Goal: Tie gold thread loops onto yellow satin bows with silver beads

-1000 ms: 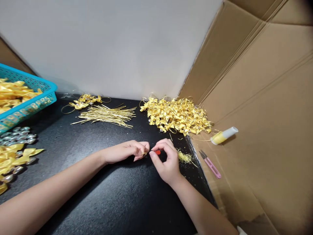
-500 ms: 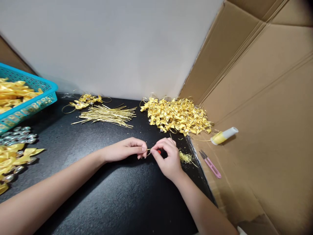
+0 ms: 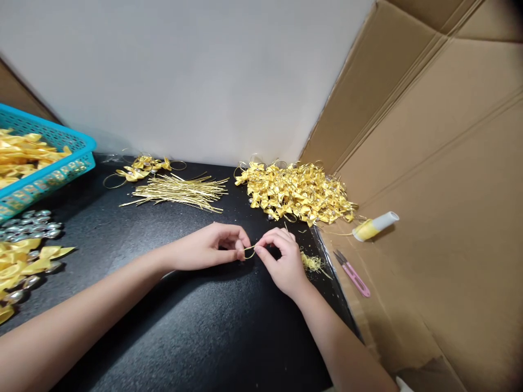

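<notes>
Between my two hands a thin gold cord (image 3: 250,249) is bent into a small loop above the black table. My left hand (image 3: 218,246) pinches one side of it between thumb and fingers. My right hand (image 3: 281,258) holds the other side at its thumb and fingertips; a cord end sticks up behind its knuckles. Just beyond my hands lies a bundle of straight gold cords (image 3: 180,193). Farther right is a heap of yellow bows with gold loops (image 3: 294,190). Yellow thread scraps (image 3: 311,263) lie beside my right hand.
A blue basket (image 3: 87,144) of yellow bows stands at the left, with silver beads (image 3: 36,226) and beaded bows (image 3: 24,258) before it. A few looped bows (image 3: 143,167) lie at the back. On cardboard at the right are a thread spool (image 3: 373,227) and pink thread snips (image 3: 354,276).
My left hand's fingers have loosened from a closer grip, and the cord loop between the hands shows more. My right hand has shifted slightly to the right.
</notes>
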Demonstrator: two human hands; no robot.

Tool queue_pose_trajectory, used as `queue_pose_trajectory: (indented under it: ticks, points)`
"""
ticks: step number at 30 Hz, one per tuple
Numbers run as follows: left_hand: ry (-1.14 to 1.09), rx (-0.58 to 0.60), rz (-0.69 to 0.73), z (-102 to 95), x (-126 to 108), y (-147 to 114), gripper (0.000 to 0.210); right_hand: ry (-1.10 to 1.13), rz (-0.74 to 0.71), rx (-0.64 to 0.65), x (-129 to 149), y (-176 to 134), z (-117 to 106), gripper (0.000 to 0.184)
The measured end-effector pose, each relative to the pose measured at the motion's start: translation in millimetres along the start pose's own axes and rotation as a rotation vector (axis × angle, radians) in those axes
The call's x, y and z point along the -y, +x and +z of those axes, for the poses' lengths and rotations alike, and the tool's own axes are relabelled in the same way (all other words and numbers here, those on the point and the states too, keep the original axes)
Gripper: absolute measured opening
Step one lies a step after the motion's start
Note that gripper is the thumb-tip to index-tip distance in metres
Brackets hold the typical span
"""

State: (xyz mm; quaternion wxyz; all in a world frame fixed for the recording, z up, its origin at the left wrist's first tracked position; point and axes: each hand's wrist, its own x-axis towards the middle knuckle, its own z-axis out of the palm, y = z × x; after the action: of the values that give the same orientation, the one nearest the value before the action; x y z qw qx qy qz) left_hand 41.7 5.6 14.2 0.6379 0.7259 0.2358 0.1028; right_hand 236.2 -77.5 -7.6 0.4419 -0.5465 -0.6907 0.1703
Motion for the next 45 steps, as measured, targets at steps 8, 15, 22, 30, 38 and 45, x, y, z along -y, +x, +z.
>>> queue_pose_trajectory:
  ticks: [8, 15, 22, 30, 38, 45]
  points:
    - [-0.093, -0.102, -0.069, 12.6, 7, 8, 0.018, -0.013, 0.034, 0.018, -1, 0, 0, 0.012]
    - [0.107, -0.135, -0.043, 10.8, 7, 8, 0.026, -0.017, 0.077, 0.026, -2, 1, -1, 0.013]
    - [0.355, -0.091, -0.02, 5.2, 3, 4, 0.027, -0.038, 0.098, 0.051, -2, 1, -2, 0.013]
    - [0.582, -0.09, 0.003, 1.0, -4, 0, 0.018, -0.09, 0.115, 0.127, -2, 0, 2, 0.013]
    - [0.287, -0.142, -0.029, -3.1, -3, 2, 0.017, 0.012, 0.085, 0.172, 1, -2, -1, 0.049]
    - [0.058, -0.106, -0.038, 4.3, 4, 6, 0.028, 0.194, 0.086, 0.008, 2, -9, 26, 0.05]
